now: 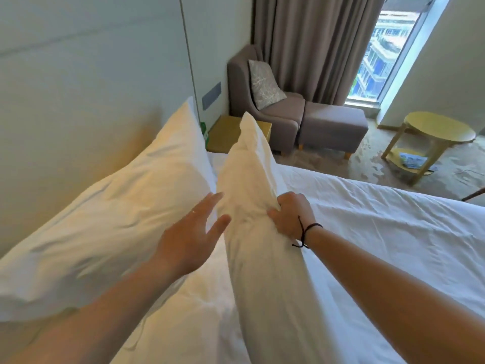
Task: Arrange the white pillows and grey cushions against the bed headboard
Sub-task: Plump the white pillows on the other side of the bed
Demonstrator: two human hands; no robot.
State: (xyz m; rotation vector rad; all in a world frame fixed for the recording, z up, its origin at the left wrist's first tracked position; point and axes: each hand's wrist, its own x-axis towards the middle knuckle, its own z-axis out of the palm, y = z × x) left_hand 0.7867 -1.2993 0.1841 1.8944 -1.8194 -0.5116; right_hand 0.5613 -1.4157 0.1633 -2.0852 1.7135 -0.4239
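One white pillow [126, 206] leans against the pale headboard [86, 95] on the left. A second white pillow [252, 174] stands on edge in front of it, tilted away from the first. My right hand [291, 215], with a black cord on its wrist, grips this second pillow's top edge. My left hand [191, 235] hovers with fingers spread in the gap between the two pillows, its fingertips next to the second one. A grey patterned cushion [265, 84] rests on the armchair far across the room.
White bed sheet [380, 232] spreads to the right. A wooden nightstand [225, 132] sits past the bed, then a grey armchair [278, 116] and footstool [333, 130]. A round yellow side table [441, 127] stands by the window and curtain [312, 43].
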